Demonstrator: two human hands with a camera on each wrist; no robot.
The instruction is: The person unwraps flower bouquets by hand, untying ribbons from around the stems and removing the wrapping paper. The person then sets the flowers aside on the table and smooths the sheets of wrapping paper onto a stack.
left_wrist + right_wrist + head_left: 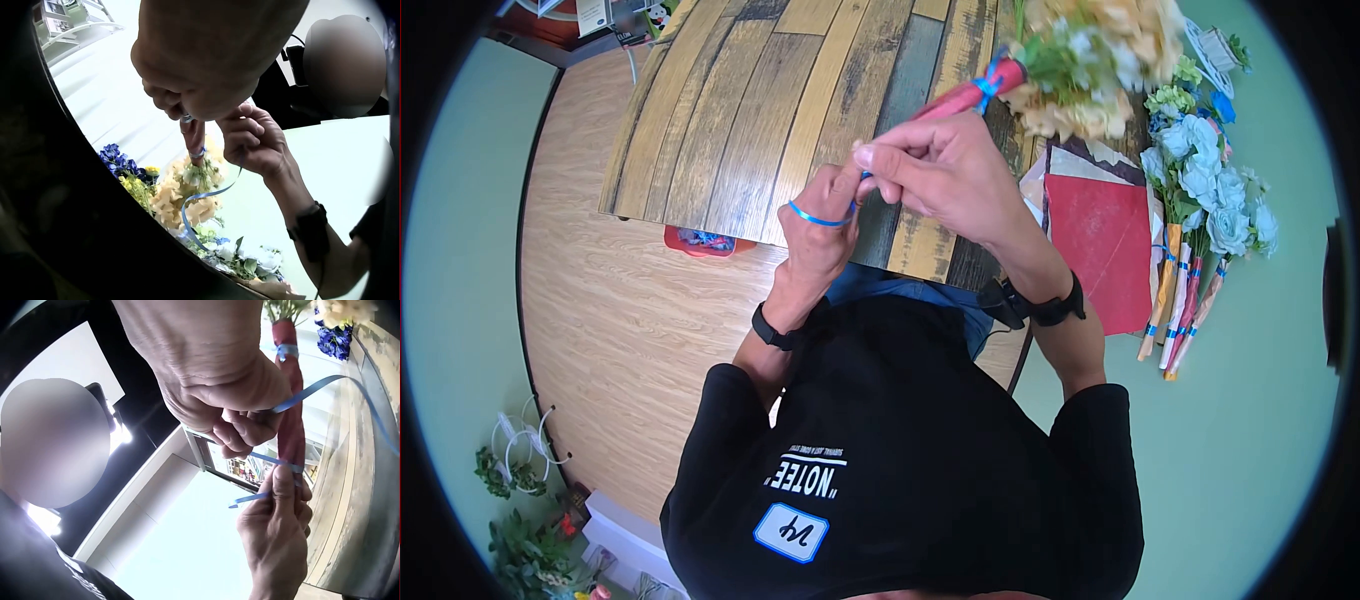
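A bouquet of peach and white flowers (1090,55) has its stems wrapped in red paper (291,422), with a blue ribbon band (287,352) near the blooms. My left hand (818,225) grips the lower end of that wrapped handle, thumb along it in the right wrist view. Between the fingertips of my right hand (955,175) is a blue ribbon (331,381), pinched beside the handle. One stretch of ribbon runs from there to the handle just above my left thumb. A long loose tail (203,195) hangs in the left wrist view; a short end pokes out by the left hand.
Red paper (1100,240) lies over other sheets to the right of the wood-plank table (740,130). Light-blue bouquets (1225,200) with wrapped handles lie beyond it. A red container (705,242) of bluish scraps sits below the table edge. Blue flowers (119,161) show in the left wrist view.
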